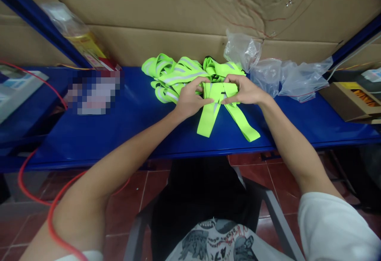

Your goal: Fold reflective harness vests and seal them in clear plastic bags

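A folded bundle of neon yellow-green strap [220, 91] lies between my hands, with two loose ends spreading down over the blue table [133, 134]. My left hand [193, 97] pinches its left side, thumb in front and fingers behind. On the right side, my right hand [242, 89] grips the same bundle between thumb and fingers. Just behind and to the left is a heap of similar straps [178, 72] with grey reflective stripes. Part of that heap is hidden by my hands and the bundle.
Clear plastic bags [266, 74] lie at the back right, beside an open cardboard box [351, 100]. A bottle with a yellow label [80, 41] leans at the back left. A red hose [52, 213] loops by my left arm.
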{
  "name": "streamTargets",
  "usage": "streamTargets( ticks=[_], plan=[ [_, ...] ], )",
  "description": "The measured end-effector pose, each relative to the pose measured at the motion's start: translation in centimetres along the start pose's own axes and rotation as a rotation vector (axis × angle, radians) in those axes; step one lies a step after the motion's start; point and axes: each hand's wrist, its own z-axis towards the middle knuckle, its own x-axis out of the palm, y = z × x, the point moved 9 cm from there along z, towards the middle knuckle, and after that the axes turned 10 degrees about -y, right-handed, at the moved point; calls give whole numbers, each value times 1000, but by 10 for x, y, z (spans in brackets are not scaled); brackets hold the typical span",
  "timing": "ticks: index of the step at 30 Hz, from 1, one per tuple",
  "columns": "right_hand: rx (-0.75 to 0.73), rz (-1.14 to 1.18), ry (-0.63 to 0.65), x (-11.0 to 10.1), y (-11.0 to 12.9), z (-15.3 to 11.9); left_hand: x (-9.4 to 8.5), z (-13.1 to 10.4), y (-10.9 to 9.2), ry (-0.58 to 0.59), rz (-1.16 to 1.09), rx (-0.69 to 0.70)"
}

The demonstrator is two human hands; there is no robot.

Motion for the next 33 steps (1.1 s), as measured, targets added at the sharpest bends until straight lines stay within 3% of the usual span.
streamTargets(
  ticks=[9, 19, 27, 33],
  plan=[
    [-58, -253, -2, -4, 6, -2, 0, -2, -5, 1, 137, 118],
    [-49, -194, 51, -7, 8, -2, 15, -9, 3, 71, 95, 79],
    [-98, -222, 171, 5, 7, -8, 16, -15, -15, 74, 260, 179],
    [-83, -300, 184, 4, 6, -9, 11, -9, -20, 26, 174, 167]
  ],
)
